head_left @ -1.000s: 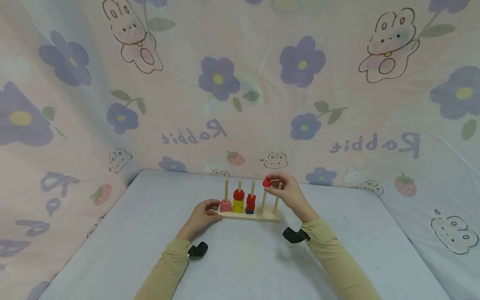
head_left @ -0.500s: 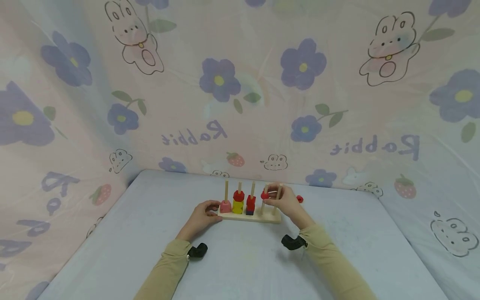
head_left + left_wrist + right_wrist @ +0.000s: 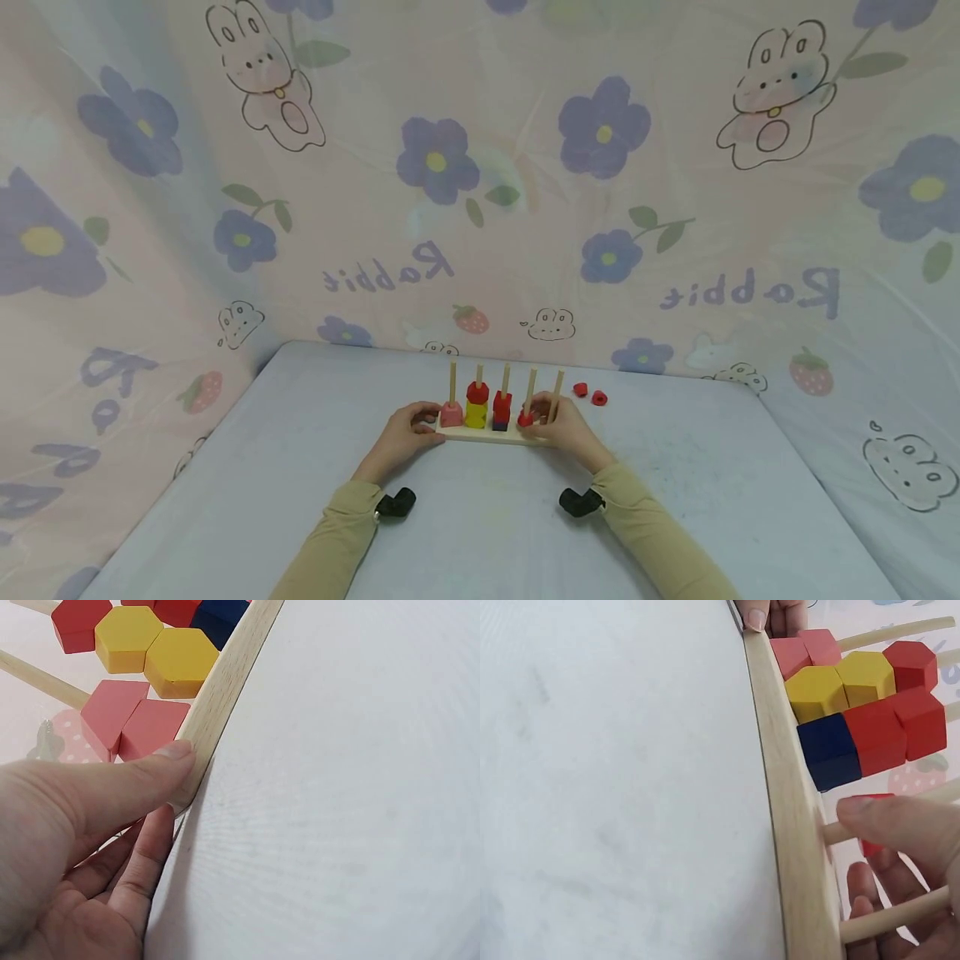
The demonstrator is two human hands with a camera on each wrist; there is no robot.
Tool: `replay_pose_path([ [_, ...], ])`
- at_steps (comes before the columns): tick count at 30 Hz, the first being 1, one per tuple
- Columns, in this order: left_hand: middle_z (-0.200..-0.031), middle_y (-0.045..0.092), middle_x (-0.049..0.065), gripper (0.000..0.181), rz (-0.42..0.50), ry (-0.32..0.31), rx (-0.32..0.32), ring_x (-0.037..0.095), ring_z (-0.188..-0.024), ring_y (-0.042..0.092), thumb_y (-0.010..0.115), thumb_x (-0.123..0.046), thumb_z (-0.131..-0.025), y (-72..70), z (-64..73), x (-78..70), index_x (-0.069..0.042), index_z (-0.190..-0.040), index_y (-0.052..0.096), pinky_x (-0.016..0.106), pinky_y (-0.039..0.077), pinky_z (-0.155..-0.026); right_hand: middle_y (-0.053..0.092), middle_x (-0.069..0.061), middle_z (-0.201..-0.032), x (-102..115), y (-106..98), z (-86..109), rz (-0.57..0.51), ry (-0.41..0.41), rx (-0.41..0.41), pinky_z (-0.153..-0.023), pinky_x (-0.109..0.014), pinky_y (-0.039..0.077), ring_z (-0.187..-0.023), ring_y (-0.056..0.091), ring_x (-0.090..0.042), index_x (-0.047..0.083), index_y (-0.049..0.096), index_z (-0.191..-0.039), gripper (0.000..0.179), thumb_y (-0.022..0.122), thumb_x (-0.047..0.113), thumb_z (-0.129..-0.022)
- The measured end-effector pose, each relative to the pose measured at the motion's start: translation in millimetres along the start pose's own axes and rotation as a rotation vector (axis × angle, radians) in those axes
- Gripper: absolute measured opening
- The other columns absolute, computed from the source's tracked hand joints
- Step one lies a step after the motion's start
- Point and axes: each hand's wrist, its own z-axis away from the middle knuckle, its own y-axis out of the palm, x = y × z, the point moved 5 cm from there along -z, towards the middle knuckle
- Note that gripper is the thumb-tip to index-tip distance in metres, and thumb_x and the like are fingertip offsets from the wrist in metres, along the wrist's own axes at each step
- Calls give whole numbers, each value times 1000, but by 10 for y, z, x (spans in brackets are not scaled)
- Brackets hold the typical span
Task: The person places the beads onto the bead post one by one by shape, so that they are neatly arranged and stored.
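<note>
My left hand (image 3: 405,429) grips the left end of a pale wooden peg board (image 3: 487,435), thumb on its front edge. With thumb and fingers my right hand (image 3: 566,429) pinches a small red block (image 3: 877,844) on the fourth peg, low down; bare peg shows between block and base in the right wrist view. Pink blocks (image 3: 154,727) sit on the first peg. Yellow hexagonal blocks (image 3: 180,661) topped by a red hexagonal block (image 3: 477,392) fill the second. A dark blue block (image 3: 829,754) lies under red blocks (image 3: 874,739) on the third.
The fifth peg (image 3: 557,396) is bare and stands close to the right hand. Two loose red blocks (image 3: 599,398) lie on the white table (image 3: 480,533) behind that hand. A patterned cloth (image 3: 517,225) hangs behind the table.
My right hand has brought the red block from the fourth peg's top down near the base. Two loose red blocks have come into view behind it. My left hand has stayed put.
</note>
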Motion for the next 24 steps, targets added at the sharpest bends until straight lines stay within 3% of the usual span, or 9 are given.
replay_pose_path([
  [8,-109,61,10,52,-7,-3,-6,19,-86,61,79,-5,-78,3,6,5,-2,-125,57,31,54,-77,64,-9,-90,-30,9,29,27,-40,8,-69,-23,48,-84,57,-24,-2,62,-104,35,78,-4,-73],
  [14,-108,61,10,51,-3,-13,-7,20,-87,61,78,-4,-78,-1,15,-4,-3,-124,58,31,54,-78,64,-11,-101,-9,-65,96,72,-30,-2,-81,-31,50,-93,59,-25,2,62,-111,41,78,0,-74],
  [20,-109,61,10,52,-6,-11,-3,19,-87,62,78,-4,-78,-1,9,-8,-2,-125,57,30,54,-78,60,-20,-118,49,-353,210,64,-111,29,-92,-47,47,-109,56,-37,-3,56,-122,44,72,-2,-81],
  [24,-108,61,10,51,-15,-13,-10,19,-86,62,78,-4,-78,1,2,-14,-3,-124,58,30,54,-78,58,-28,-118,83,-680,285,38,-155,-40,-88,-40,50,-109,54,-47,-8,54,-123,40,67,-4,-85],
])
